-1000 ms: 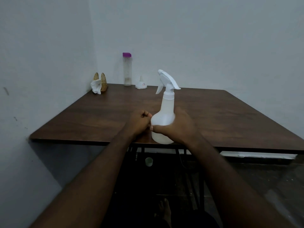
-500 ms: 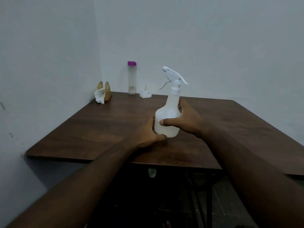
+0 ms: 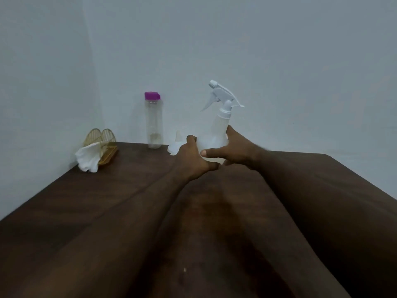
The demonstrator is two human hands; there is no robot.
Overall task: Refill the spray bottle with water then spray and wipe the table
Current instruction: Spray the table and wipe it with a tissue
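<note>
No text, brand or number can be read anywhere; the view is dim. The spray bottle (image 3: 221, 123) and the purple-capped bottle (image 3: 153, 123) show no legible label.

Dim, flat, bluish light; soft focus throughout, wide-angle stretch at the edges, no glare.

- The lower body and base of the spray bottle (image 3: 221, 123) are covered by the left grip (image 3: 193, 160) and right grip (image 3: 238, 151); whether it touches the tabletop (image 3: 86, 201) cannot be told
- Most right fingers are hidden behind the bottle
- A small white object (image 3: 173, 149) is mostly behind the left grip, its kind unclear
- Both forearms are cut by the lower edge and cover much of the tabletop
- A white napkin (image 3: 88, 158) hides the front of the gold wire holder (image 3: 107, 138)
- The fill of the clear bottle (image 3: 153, 123) is too dim to tell
</note>
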